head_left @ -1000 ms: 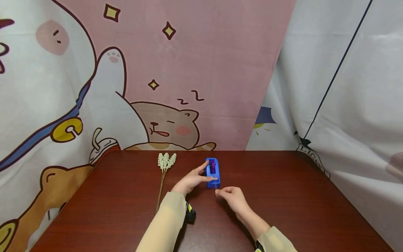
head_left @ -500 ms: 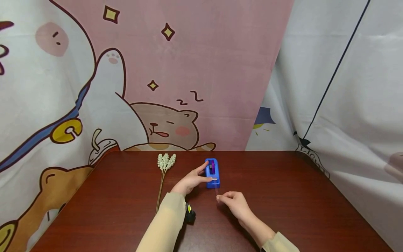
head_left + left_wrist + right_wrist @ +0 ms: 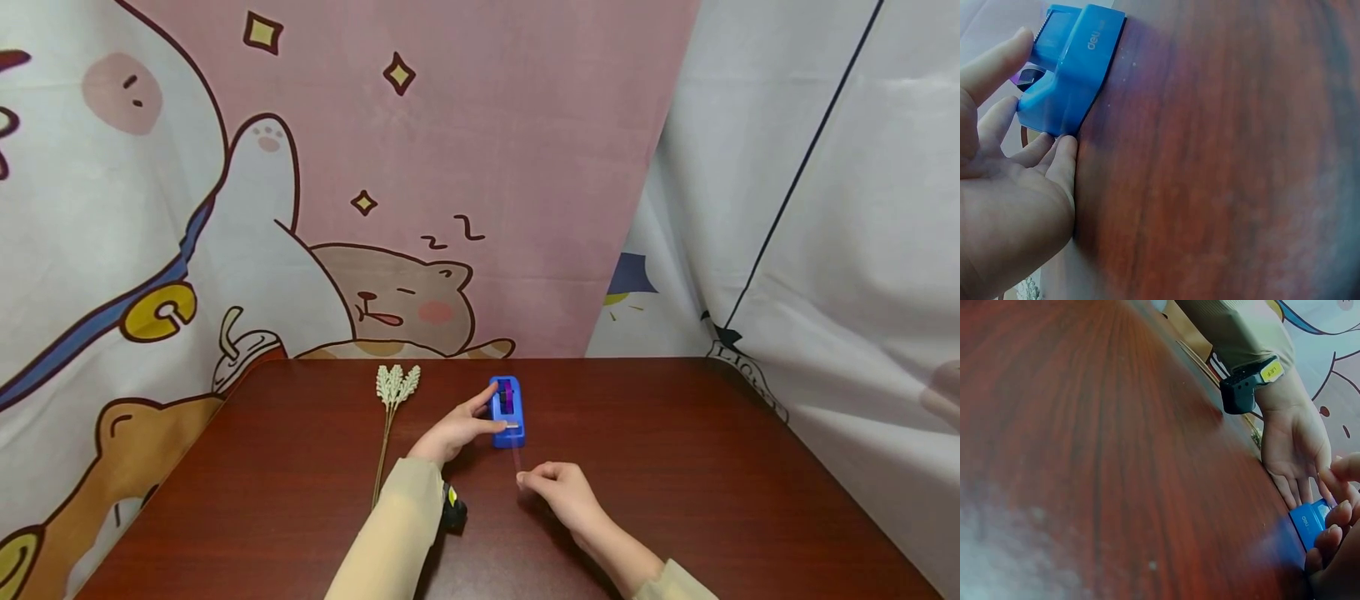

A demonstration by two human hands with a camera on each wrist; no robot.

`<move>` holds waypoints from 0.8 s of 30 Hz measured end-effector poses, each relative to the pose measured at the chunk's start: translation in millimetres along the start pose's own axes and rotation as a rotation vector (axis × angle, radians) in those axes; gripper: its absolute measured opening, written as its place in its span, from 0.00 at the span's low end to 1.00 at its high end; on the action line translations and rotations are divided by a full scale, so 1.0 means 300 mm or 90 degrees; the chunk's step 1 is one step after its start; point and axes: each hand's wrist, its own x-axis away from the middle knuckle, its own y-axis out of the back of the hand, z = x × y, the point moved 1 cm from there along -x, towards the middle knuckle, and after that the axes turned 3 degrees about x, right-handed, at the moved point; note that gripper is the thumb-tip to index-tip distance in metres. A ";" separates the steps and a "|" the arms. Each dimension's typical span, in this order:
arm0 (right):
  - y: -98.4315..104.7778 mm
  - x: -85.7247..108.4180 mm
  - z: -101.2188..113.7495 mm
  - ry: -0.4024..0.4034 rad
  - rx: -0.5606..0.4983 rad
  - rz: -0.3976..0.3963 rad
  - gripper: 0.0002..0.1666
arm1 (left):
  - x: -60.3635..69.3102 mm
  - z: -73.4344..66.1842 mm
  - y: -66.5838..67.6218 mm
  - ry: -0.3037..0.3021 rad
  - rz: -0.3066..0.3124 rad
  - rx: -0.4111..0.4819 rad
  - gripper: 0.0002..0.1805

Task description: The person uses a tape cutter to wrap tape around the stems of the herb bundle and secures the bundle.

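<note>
A blue tape dispenser (image 3: 517, 421) with a purple roll (image 3: 507, 398) stands upright toward the back of the table. My left hand (image 3: 453, 429) holds it from the left side, thumb by the cutter and index finger at the far end. In the left wrist view, the other fingertips touch the dispenser's (image 3: 1082, 78) lower side. From its front a clear strip of tape (image 3: 516, 458) runs toward me. Thumb and forefinger of my right hand (image 3: 564, 493) pinch the strip's loose end just above the table. The right wrist view shows the right hand (image 3: 1341, 556) partly covering the dispenser.
An artificial white flower stem bunch (image 3: 397, 385) lies left of my left hand, its stems passing behind the left sleeve. A black wrist camera (image 3: 453, 508) hangs under the left wrist. A cartoon-printed cloth (image 3: 525, 167) stands along the table's (image 3: 675, 433) back edge.
My right hand has drawn back toward me, pulling the tape strip longer out of the dispenser. The left hand and dispenser have stayed in place.
</note>
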 end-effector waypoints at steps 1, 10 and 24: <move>0.001 0.003 0.000 0.001 0.000 0.004 0.14 | 0.000 -0.001 0.000 0.001 0.000 -0.001 0.45; 0.006 0.024 -0.002 -0.005 -0.008 0.016 0.14 | -0.001 -0.001 0.005 -0.002 0.005 -0.004 0.45; 0.018 0.050 -0.002 0.043 0.028 0.033 0.14 | -0.002 0.004 0.004 -0.004 0.007 -0.005 0.45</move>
